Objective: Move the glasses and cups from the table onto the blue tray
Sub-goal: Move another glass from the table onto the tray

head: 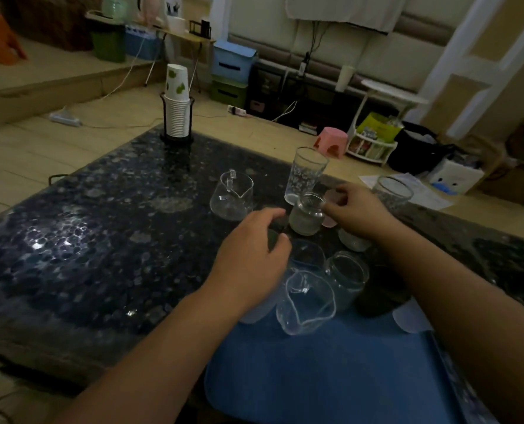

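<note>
- The small frosted glass jar [306, 217] stands on the bench [101, 240], just beyond the blue tray [315, 377]; the right hand [357, 209] pinches its rim, so a pick-up looks under way.
- Next move, likely: lift it clear of its neighbours and set it on bare tray.
- The left hand [251, 255] hovers with fingers loosely curled, holding nothing that I can see.
- A spouted glass pitcher [306, 301] and a clear jar [346, 278] stand at the tray's far edge; a tall tumbler [305, 175] and a handled pitcher [233, 195] wait on the dark, speckled, glossy bench.

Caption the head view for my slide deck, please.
Both hands reach among glassware beyond the blue tray.
</note>
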